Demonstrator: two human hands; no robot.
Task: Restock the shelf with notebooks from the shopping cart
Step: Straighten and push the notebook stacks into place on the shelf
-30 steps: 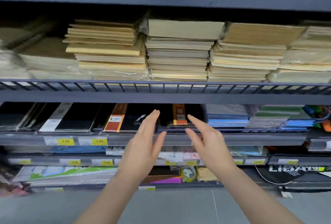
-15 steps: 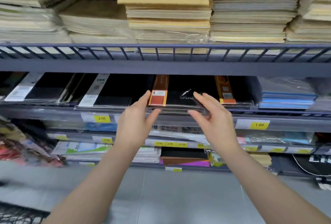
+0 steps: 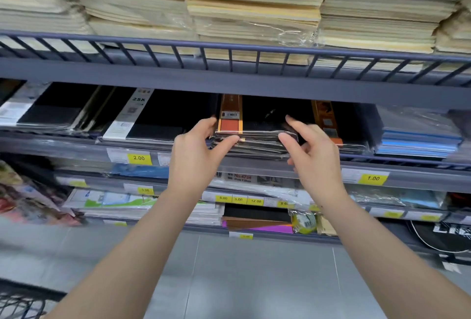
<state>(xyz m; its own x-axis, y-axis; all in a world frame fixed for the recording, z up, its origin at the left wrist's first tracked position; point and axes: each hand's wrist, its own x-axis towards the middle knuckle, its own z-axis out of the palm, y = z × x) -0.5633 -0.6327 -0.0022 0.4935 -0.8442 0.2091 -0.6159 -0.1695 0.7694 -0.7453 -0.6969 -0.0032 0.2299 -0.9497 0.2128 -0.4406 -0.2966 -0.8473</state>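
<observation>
From the head camera, looking forward and down at a grey store shelf (image 3: 229,84), a stack of black notebooks (image 3: 254,137) wrapped in clear plastic lies flat at the front edge of the shelf, each cover carrying an orange paper band. The left hand (image 3: 196,155) holds the stack's left front corner, thumb pressed against the front edge and fingers reaching over the top. The right hand (image 3: 311,155) holds the right front corner the same way, so the two hands sit apart with the stack between them. Left of the stack lie more black notebooks with white bands (image 3: 142,119); right of it is a pile of blue notebooks (image 3: 418,137). Above the stack, past a railing, sit tall piles of cream paper pads (image 3: 254,5). Below it, yellow price tags (image 3: 139,158) line the shelf edge. A dark wire cart corner (image 3: 17,303) shows far below and left. The stack looks fairly heavy and stiff, but its plastic wrap seems slippery, so gripping both front corners and squaring the edges seems wise.
</observation>
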